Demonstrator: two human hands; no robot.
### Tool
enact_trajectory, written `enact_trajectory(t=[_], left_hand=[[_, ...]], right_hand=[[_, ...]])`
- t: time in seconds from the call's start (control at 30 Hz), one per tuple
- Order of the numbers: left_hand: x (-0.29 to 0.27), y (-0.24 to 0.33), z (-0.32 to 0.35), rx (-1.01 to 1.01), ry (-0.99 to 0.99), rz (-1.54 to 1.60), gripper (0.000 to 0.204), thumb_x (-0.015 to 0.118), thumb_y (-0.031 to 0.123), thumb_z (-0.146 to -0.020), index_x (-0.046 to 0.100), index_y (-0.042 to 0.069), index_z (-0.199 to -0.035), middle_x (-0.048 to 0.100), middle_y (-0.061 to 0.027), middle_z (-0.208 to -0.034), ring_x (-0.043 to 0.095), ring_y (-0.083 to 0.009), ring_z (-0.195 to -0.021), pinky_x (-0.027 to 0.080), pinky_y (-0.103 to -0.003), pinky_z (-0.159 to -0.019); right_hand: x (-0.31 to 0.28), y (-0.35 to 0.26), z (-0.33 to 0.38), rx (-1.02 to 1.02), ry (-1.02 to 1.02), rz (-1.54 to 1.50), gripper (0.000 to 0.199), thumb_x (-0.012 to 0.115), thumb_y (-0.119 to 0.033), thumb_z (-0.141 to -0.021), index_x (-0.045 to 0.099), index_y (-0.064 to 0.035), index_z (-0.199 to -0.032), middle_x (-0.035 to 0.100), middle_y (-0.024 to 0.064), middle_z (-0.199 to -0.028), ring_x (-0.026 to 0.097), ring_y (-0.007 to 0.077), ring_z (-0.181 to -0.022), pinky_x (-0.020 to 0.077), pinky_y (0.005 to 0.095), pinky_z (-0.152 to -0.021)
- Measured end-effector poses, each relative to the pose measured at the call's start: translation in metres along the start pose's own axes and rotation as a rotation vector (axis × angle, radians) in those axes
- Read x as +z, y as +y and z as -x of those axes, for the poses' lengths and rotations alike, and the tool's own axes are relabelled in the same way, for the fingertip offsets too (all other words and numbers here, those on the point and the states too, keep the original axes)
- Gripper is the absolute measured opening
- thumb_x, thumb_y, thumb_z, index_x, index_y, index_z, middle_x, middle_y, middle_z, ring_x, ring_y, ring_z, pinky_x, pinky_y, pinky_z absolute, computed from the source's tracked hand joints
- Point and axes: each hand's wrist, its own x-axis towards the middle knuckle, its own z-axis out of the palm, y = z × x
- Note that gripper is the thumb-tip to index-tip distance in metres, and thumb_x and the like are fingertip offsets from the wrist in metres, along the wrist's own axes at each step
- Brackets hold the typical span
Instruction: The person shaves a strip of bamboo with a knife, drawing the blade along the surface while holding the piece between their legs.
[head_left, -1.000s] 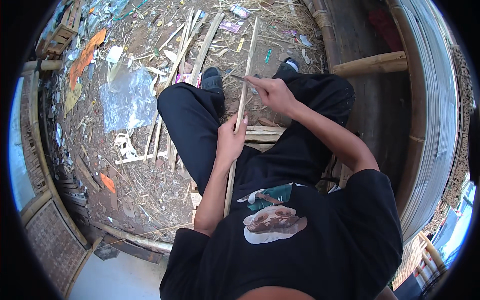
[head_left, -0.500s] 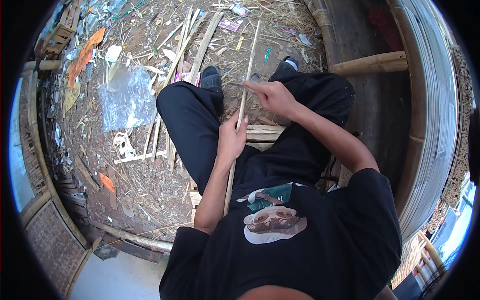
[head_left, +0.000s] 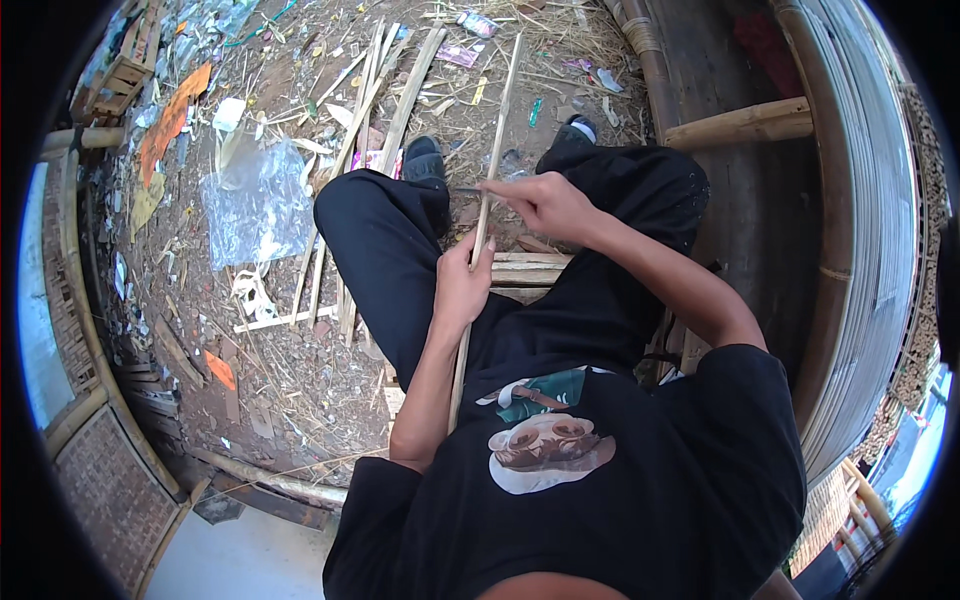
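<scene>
A long, pale bamboo strip (head_left: 505, 105) runs from my torso out past my feet, between my knees. My left hand (head_left: 463, 287) is closed round it in front of my lap, thumb along its side. Farther along the strip, my right hand (head_left: 552, 207) grips a knife, with its index finger stretched toward the strip. The knife's thin dark blade (head_left: 466, 190) lies across the strip and pokes out to the left; its handle is hidden in my fingers.
Several bamboo strips (head_left: 408, 95) lie on the littered ground beyond my left knee. A clear plastic sheet (head_left: 258, 205) and orange scraps (head_left: 170, 125) are to the left. A wooden slat piece (head_left: 525, 270) shows between my thighs. A bamboo frame (head_left: 745, 125) stands at right.
My right hand and the knife have slid a little nearer, down along the strip toward my left hand. The left hand keeps its hold in about the same place.
</scene>
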Motion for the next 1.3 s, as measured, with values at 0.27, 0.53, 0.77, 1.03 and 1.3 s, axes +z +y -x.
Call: enact_trajectory(t=[0.27,0.53,0.77,1.03,1.3], left_hand=[[0.000,0.012,0.005,0.026,-0.007,-0.077,0.027,0.058,0.016,-0.096,0.064,0.002,-0.119,0.045,-0.0015,-0.061,0.040,-0.0079,-0.059,0.038,-0.029,-0.054],[0.003,0.000,0.001,0.061,-0.021,-0.037,0.027,0.056,0.017,-0.097,0.064,0.002,-0.119,0.044,0.0025,-0.061,0.038,-0.0055,-0.057,0.035,-0.026,-0.052],[0.003,-0.008,0.000,0.036,-0.083,0.026,0.028,0.055,0.019,-0.100,0.062,0.002,-0.121,0.043,0.0062,-0.062,0.039,-0.0031,-0.055,0.033,-0.023,-0.050],[0.003,-0.008,0.001,0.027,-0.089,0.057,0.027,0.055,0.019,-0.100,0.063,0.003,-0.120,0.043,0.0065,-0.063,0.038,-0.0026,-0.056,0.033,-0.023,-0.050],[0.003,-0.005,0.003,0.014,-0.070,0.059,0.025,0.057,0.015,-0.097,0.064,0.001,-0.116,0.048,-0.0034,-0.060,0.043,-0.0076,-0.057,0.039,-0.029,-0.053]], right_hand=[[-0.005,0.024,-0.012,0.139,0.173,0.144,0.042,0.058,0.002,-0.085,0.063,-0.0095,-0.125,0.063,0.0221,-0.077,0.065,0.0357,-0.066,0.0501,0.0388,-0.059],[-0.014,0.037,-0.021,0.232,0.118,0.193,0.040,0.060,-0.001,-0.085,0.064,-0.0100,-0.124,0.068,0.0187,-0.082,0.066,0.0358,-0.067,0.0513,0.0345,-0.061],[-0.005,0.031,-0.015,0.091,0.109,0.121,0.037,0.059,-0.007,-0.087,0.065,-0.0150,-0.122,0.067,0.0194,-0.077,0.066,0.0369,-0.069,0.0536,0.0432,-0.065],[-0.019,0.044,-0.025,0.175,0.180,0.151,0.034,0.059,-0.007,-0.087,0.066,-0.0142,-0.120,0.065,0.0206,-0.078,0.065,0.0375,-0.071,0.0521,0.0444,-0.064],[-0.029,0.051,-0.030,0.055,0.239,0.224,0.036,0.062,-0.004,-0.088,0.065,-0.0093,-0.123,0.064,0.0231,-0.077,0.064,0.0370,-0.066,0.0503,0.0411,-0.061]])
